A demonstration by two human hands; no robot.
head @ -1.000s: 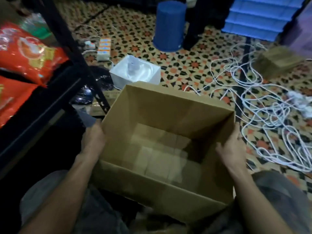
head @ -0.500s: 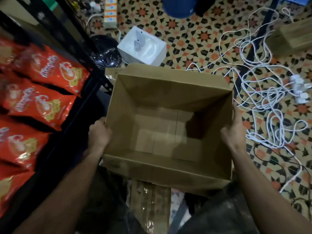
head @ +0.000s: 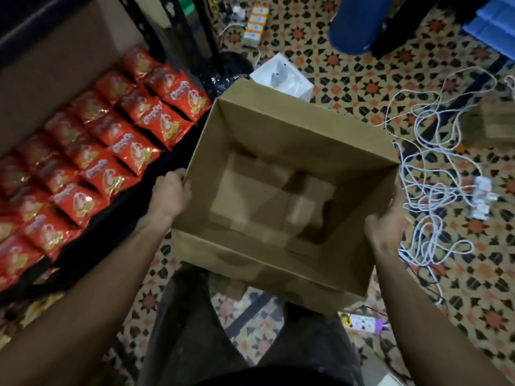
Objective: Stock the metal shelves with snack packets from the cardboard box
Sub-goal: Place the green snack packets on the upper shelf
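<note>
Progress: I judge the stocking from this box to be almost finished. The cardboard box shows only its bare bottom flaps and I see no packet inside.
Done: the snack packets lie in close rows on the metal shelves at the left, overlapping each other from near to far.
Left to do: I think only the empty box must be put away. If other shelf levels need packets, I cannot tell, because only this level is plainly in view.
Left grip: my left grip holds the left rim of the box, with the fingers curled over the edge.
Right grip: my right grip holds the right wall close to the near corner. How each finger lies there I cannot see well.
Place of the box: it is open at the top, a little tilted, in front of my legs and just right of the shelves, above the floor.
Box material: plain brown cardboard, matt and stiff, with straight walls and folded flaps.
Packets: shiny red foil with yellow print, puffed like small pillows.
Shelves: dark metal with a thin front edge.
Floor: hard tiles with a star pattern. A loose white cable lies tangled at the right.
</note>
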